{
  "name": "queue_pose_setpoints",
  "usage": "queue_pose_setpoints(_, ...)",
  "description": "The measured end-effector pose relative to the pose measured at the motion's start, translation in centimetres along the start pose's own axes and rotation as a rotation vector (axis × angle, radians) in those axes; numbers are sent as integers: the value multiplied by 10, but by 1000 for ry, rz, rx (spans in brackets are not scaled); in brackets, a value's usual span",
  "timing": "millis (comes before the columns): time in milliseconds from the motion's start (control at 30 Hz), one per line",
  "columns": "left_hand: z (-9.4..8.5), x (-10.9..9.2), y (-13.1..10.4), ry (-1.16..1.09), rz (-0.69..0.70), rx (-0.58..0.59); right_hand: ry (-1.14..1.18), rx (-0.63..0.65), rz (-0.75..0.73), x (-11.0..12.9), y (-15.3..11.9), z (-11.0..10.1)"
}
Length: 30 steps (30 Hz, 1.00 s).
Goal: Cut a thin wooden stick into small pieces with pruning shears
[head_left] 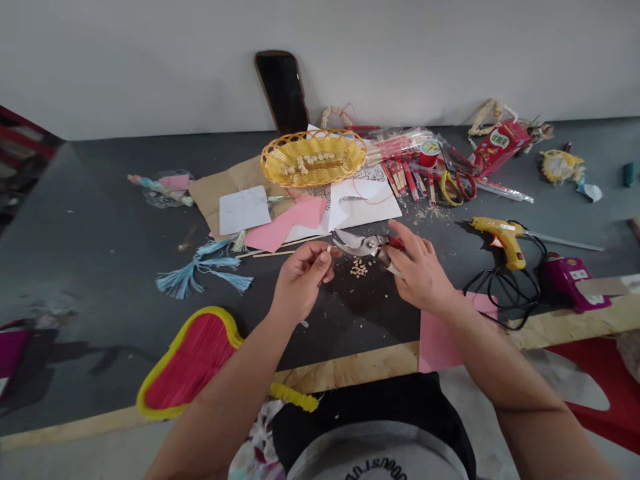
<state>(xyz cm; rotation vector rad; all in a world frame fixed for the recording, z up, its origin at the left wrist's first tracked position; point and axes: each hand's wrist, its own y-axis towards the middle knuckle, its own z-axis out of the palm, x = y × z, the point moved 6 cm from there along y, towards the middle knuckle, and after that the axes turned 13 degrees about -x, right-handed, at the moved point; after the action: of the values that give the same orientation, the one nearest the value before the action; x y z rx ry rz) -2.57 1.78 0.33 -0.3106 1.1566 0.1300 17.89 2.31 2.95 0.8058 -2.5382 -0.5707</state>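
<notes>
My right hand [420, 270] is wrapped round the handles of a pair of pruning shears [367, 245]. Their blades are apart and point left, toward my left hand [307, 275]. That hand is closed in a pinch on a thin pale stick [329, 249]; most of it is hidden by my fingers. Below the shears, a small heap of short cut pieces [359, 268] lies on the dark table [350, 333]. More thin sticks [285, 248] lie just beyond my left hand.
A yellow woven basket [267, 163] holding small pale pieces stands at the back, before a leaning phone [284, 93]. To the right are a yellow glue gun [503, 239] with its cord and a red box [500, 147]. Blue tassels [203, 270] and a red-yellow fan-shaped piece [193, 360] lie left.
</notes>
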Motion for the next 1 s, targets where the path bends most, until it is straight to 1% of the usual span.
queue_pose_setpoints(67,1,-1,-1,1,20,12,-74,26,-23,5,-1,2)
queue_pose_setpoints(133,1,0,-3,10,28,26,-101,35,-38,8,-2,3)
queue_pose_setpoints(267,-3,5,-3,53,25,48,-106,45,-54,12,-4,7)
queue_pose_setpoints(433,-9,11,-3,159,51,73,-102,53,-57,13,-5,10)
queue_pose_setpoints(633,-9,14,-5,225,46,93,-106,33,-68,13,-6,12)
queue_pose_setpoints(733,-9,14,-5,265,52,96,-106,39,-71,13,-6,13)
queue_pose_setpoints(1000,-6,6,-6,373,130,94,-158,75,-77,11,-7,15)
